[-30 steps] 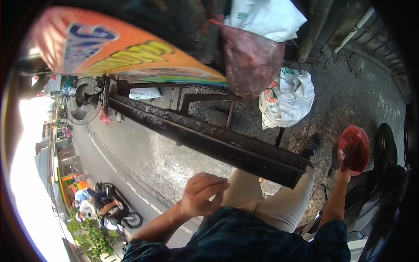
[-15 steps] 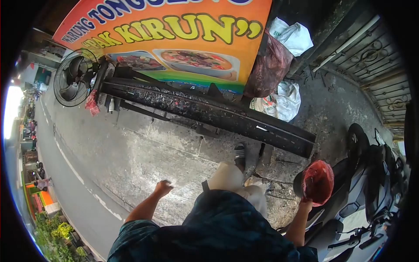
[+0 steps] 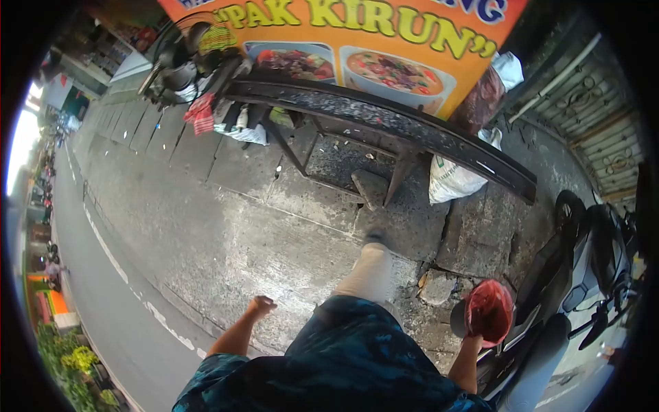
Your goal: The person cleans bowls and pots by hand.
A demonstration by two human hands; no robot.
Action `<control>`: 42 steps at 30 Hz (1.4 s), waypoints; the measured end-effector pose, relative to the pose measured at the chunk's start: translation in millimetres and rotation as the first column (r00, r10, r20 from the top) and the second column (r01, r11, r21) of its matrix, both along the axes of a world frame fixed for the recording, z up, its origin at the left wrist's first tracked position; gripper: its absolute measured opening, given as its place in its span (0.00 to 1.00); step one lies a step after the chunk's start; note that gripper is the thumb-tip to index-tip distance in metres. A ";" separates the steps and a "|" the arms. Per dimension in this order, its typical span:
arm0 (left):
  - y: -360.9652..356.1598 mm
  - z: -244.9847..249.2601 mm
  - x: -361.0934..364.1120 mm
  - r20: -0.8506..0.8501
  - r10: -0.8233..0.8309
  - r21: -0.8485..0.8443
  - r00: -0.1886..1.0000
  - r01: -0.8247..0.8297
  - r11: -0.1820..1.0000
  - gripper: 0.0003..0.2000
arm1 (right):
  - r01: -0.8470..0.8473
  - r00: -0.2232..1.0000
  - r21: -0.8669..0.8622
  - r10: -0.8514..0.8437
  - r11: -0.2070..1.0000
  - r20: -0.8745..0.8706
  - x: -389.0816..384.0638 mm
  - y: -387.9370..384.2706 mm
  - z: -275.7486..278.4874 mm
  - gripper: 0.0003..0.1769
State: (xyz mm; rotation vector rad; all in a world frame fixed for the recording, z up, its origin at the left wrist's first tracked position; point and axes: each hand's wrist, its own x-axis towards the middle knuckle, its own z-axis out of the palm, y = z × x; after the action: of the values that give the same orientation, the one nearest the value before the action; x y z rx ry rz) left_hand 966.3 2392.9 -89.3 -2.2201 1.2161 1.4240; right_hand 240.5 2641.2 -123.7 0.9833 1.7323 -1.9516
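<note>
My right hand (image 3: pixel 471 343) holds the edge of a container lined with a red plastic bag (image 3: pixel 490 312), at the lower right. The bag's mouth faces up and its inside looks dark. At the lower left my left hand (image 3: pixel 261 307) hangs over the grey pavement with fingers loosely curled; whether anything is in them is too small to tell. Ahead stands a long black metal grill trough (image 3: pixel 384 122) with ash and charcoal bits in it, out of reach of both hands.
Behind the trough hangs an orange banner (image 3: pixel 295 34). White sacks (image 3: pixel 453 180) lie by its right end. Parked motorcycles (image 3: pixel 549 288) stand close on my right. A loose stone (image 3: pixel 438 287) and cracked paving lie ahead. A road (image 3: pixel 103 295) runs along the left.
The trough and banner now sit higher and further right in view, with more of the stand's legs showing. The fan is no longer seen. The red-lined container remains in my right hand.
</note>
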 end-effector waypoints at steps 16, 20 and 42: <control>3.4 55.6 239.2 -0.386 0.364 -0.481 0.847 -0.522 0.704 0.18 | -0.477 0.878 0.063 0.478 0.876 0.009 294.8 -167.3 24.6 0.23; 0.6 77.7 360.4 -0.461 0.553 -0.463 0.694 -0.720 0.517 0.17 | -0.590 0.808 0.025 0.589 0.807 0.030 396.6 -255.9 34.2 0.24; 66.0 29.0 806.3 -0.323 0.853 -0.223 -0.409 -0.843 -0.489 0.06 | -0.889 0.441 -0.072 0.888 0.452 0.130 1107.3 -872.7 68.6 0.29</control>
State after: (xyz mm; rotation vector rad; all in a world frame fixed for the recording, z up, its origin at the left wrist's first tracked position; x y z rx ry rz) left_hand 1772.6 2458.9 -60.4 -3.6666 -1.5931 1.2158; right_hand 1347.9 1768.5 -55.1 0.0625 1.6308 -1.0985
